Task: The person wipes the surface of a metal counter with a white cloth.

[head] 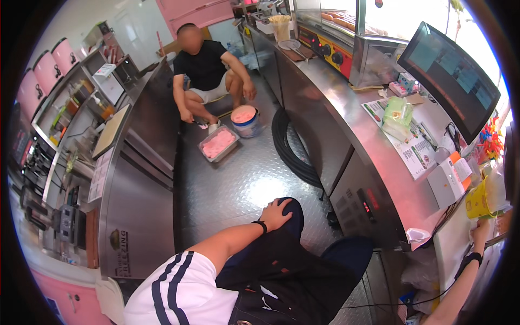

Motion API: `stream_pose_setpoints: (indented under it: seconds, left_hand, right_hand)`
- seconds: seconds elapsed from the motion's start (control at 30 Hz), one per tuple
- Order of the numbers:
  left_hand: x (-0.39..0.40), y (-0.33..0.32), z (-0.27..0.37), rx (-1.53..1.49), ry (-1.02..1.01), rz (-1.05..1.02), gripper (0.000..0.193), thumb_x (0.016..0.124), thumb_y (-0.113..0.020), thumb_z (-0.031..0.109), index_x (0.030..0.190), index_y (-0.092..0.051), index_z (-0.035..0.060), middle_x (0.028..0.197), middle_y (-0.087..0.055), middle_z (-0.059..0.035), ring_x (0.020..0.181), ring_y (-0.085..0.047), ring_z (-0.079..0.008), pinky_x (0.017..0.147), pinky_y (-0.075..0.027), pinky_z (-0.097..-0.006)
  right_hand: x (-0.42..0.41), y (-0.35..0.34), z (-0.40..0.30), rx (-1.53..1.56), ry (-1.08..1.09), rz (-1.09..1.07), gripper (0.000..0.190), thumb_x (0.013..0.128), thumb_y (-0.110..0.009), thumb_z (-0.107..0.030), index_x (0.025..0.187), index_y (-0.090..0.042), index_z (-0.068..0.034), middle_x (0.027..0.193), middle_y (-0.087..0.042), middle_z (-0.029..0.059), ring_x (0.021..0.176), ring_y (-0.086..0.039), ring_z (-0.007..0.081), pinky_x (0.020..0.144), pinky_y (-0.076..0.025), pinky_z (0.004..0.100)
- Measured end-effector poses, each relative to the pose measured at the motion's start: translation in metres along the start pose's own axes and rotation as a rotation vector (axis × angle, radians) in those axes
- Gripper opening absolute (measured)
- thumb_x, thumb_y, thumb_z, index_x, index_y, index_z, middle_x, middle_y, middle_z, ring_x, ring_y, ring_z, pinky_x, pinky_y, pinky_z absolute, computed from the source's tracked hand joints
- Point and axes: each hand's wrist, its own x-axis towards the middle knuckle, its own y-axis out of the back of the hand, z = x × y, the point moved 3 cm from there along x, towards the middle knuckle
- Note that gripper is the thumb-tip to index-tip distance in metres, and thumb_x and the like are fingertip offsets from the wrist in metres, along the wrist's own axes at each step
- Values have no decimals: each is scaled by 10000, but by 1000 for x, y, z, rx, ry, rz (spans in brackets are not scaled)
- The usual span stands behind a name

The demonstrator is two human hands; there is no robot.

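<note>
My left hand [276,215] rests on my knee in dark trousers, its fingers spread over the cloth and a black band on the wrist. At the far right, my right hand [481,230] is raised just below a yellow bucket [478,199]; its fingers are partly hidden, and whether it grips anything is unclear. Ahead on the floor, a rectangular tub [219,143] of pink frozen-looking food stands beside a round plastic bucket [245,122] with pink contents. Another person [203,67] squats behind them, with a small tool [200,124] in one hand.
A coiled black hose [289,150] lies along the right steel counter [308,122]. On that counter are a touchscreen monitor [451,81], a green tissue pack [398,118] and a white box [447,183]. A steel freezer cabinet [142,215] borders the treadplate floor [243,174] on the left.
</note>
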Motion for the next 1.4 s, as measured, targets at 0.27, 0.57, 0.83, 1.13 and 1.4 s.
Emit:
stream_pose_setpoints:
  seconds: [0.27,0.57,0.83,1.13,1.4]
  left_hand:
    - [-1,-2,-1,8,-18,19,573,806,-505,476,1327,-386,271,1277,-412,-199,1097,-471,-393,888,-428,-477]
    - [-8,2,-10,-7,13,37,580,810,-506,478,1335,-376,269,1283,-409,-196,1117,-461,-387,910,-409,-483]
    - [-5,-3,-4,-91,-35,80,572,801,-534,463,1312,-416,234,1251,-436,-221,1147,-442,-387,947,-386,-460]
    - [-8,1,-11,-96,-53,63,583,798,-557,424,1323,-398,225,1298,-394,-223,1138,-438,-407,920,-400,-485]
    - [-11,6,-9,-80,-80,56,566,812,-568,368,1323,-391,200,1274,-409,-219,1116,-450,-413,915,-399,-484]
  right_hand:
    - [-12,17,-39,-73,-9,4,219,534,-579,78,707,-472,-2,710,-509,188,690,-491,379,610,-395,429]
    - [-23,20,-69,-46,16,47,233,541,-613,68,696,-460,-18,706,-508,185,711,-487,392,616,-392,438]
    - [-43,48,-107,-261,14,-81,21,597,-549,-11,594,-552,10,689,-540,228,684,-527,412,598,-412,476]
    - [-99,116,-219,-122,17,-106,35,619,-570,-18,615,-591,9,671,-561,214,660,-565,380,607,-450,439]
    - [-175,158,-251,39,-18,-62,34,677,-575,19,705,-591,10,718,-540,151,731,-548,329,643,-437,390]
